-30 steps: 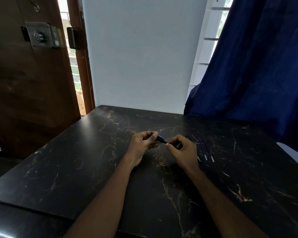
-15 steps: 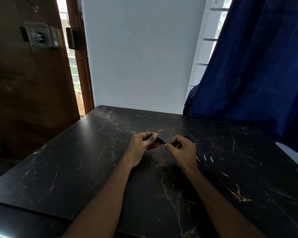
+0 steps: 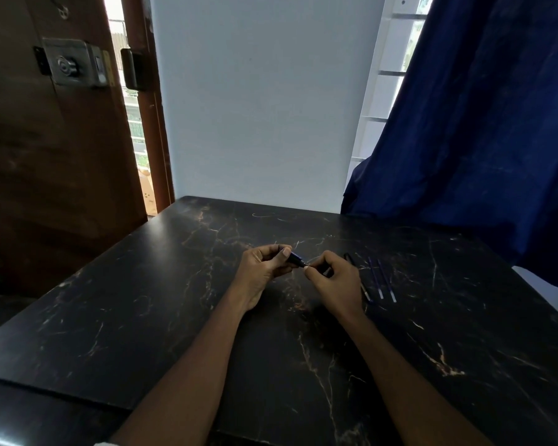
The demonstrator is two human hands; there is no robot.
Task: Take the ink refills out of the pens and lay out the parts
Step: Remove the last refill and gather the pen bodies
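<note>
**A:** Nearest us is the black gold-veined marble tabletop (image 3: 142, 317). Just above it our left hand (image 3: 263, 268) is curled round the short dark-blue plastic pen (image 3: 294, 259), with the tip pointing right.

**B:** Our right hand (image 3: 335, 278) pinches that tip end between thumb and forefinger. We cannot tell whether the nose is unscrewing or the refill is sliding out.

**A:** We judge it best to hold the left grip firm and work only with the right, straight along the barrel, so a thin refill does not bend.

**B:** We should stay low over the table, so any small part that drops does not roll far.

**A:** Just past the right hand lie a thin dark pen part (image 3: 349, 258) and two slim blue ink refills (image 3: 382, 281), side by side. Ours should go parallel beside them, well short of the dark blue cloth curtain (image 3: 480, 140).
</note>
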